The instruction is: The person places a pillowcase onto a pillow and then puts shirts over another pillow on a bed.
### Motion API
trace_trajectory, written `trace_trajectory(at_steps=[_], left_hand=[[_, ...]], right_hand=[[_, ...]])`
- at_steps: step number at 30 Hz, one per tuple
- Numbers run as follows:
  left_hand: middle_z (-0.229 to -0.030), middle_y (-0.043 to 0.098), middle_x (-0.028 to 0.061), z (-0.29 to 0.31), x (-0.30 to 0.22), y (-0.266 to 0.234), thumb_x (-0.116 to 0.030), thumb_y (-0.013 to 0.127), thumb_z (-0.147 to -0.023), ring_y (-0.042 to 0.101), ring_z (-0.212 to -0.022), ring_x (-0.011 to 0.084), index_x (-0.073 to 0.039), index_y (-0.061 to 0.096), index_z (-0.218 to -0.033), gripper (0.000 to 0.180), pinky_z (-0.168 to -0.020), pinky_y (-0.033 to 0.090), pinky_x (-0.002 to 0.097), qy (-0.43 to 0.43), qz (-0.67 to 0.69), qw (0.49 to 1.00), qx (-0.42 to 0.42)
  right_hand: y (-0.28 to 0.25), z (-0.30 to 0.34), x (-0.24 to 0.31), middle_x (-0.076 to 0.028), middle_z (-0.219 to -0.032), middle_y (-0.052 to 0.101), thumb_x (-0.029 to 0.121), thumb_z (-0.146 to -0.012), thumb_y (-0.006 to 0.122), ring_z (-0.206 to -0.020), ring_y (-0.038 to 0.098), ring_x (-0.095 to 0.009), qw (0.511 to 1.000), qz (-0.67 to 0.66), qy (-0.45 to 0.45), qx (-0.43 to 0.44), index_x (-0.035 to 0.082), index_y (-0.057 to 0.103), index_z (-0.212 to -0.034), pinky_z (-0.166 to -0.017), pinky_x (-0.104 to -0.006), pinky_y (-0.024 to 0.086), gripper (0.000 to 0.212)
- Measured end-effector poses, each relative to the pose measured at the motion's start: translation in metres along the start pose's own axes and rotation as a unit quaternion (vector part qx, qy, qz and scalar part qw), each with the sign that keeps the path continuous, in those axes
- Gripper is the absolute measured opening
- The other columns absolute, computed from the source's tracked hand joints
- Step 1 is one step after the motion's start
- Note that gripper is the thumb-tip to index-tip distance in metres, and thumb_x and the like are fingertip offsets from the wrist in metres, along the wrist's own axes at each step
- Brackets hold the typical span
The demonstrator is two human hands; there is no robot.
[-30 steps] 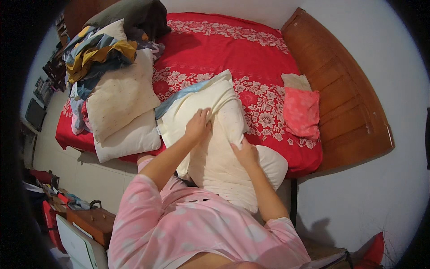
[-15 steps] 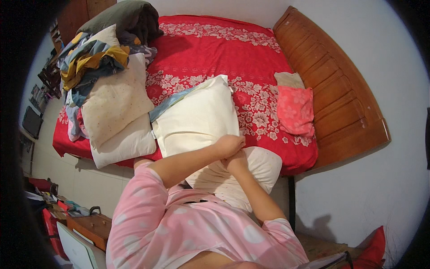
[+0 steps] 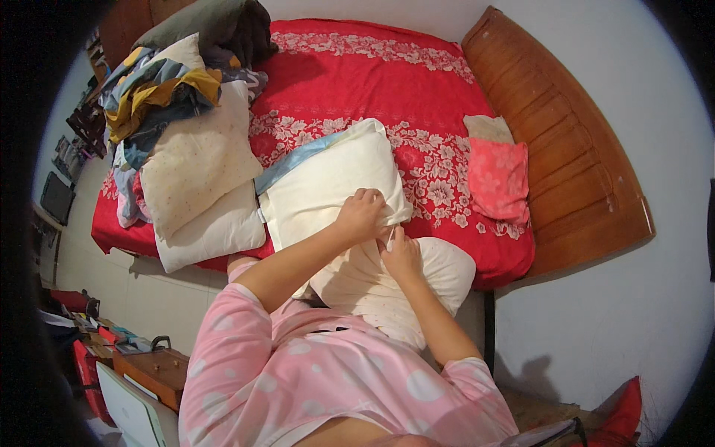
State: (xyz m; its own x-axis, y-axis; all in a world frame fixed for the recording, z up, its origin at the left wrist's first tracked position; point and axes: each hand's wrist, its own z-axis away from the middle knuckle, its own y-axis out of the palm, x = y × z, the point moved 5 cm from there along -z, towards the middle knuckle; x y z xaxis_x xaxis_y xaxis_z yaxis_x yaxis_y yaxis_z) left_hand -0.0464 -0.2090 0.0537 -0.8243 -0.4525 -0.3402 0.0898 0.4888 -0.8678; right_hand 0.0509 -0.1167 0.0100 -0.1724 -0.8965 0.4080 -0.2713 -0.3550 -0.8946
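A cream-white pillow [image 3: 328, 175] in a pale cover lies in front of me at the bed's near edge, a strip of blue cloth [image 3: 298, 160] showing along its far left side. My left hand [image 3: 363, 215] rests on its near right part, fingers bent over the cover fabric. Just right of it, my right hand [image 3: 403, 255] pinches the cover's near right corner between thumb and fingers. Beneath my right hand, a second cream pillow [image 3: 443, 272] with small specks bulges between my body and the bed; my forearms hide some of it.
Two more pillows, one speckled [image 3: 197, 160] and one white [image 3: 212, 231], are stacked at left under crumpled bedding [image 3: 160, 97]. A red flowered sheet [image 3: 350, 74] covers the bed. Folded pink cloth [image 3: 497, 179] lies by the wooden headboard [image 3: 558, 141]. A brown case [image 3: 153, 372] stands lower left.
My hands were together at the pillow's near right corner. They have moved apart: the left went up and left onto the cover, while the right stays near the corner.
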Motion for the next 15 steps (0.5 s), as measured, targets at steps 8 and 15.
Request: trace_trajectory(at_steps=[8,15], left_hand=[[-0.105,0.057,0.0161,-0.028,0.009,0.008,-0.017,0.063,-0.072,0.053,-0.102,0.0341,-0.004,0.053,-0.096,0.029,-0.081,0.046,0.0444,-0.018,-0.084,0.996,-0.001],[-0.08,0.062,0.0222,-0.012,-0.022,0.043,-0.016,0.052,-0.082,0.06,-0.076,0.0407,-0.006,0.048,-0.109,0.029,-0.068,0.046,0.0479,-0.07,0.11,0.986,0.107]], right_hand=[[0.002,0.007,-0.002,-0.024,-0.087,0.062,0.028,-0.075,0.068,-0.082,0.06,-0.039,1.0,-0.014,-0.014,-0.019,0.001,0.03,-0.131,-0.078,-0.0463,0.044,0.073],[-0.006,0.014,-0.008,-0.025,-0.088,0.062,0.014,-0.068,0.072,-0.081,0.059,-0.043,0.987,-0.14,0.062,-0.047,0.01,0.001,-0.144,-0.07,-0.0473,0.046,0.104]])
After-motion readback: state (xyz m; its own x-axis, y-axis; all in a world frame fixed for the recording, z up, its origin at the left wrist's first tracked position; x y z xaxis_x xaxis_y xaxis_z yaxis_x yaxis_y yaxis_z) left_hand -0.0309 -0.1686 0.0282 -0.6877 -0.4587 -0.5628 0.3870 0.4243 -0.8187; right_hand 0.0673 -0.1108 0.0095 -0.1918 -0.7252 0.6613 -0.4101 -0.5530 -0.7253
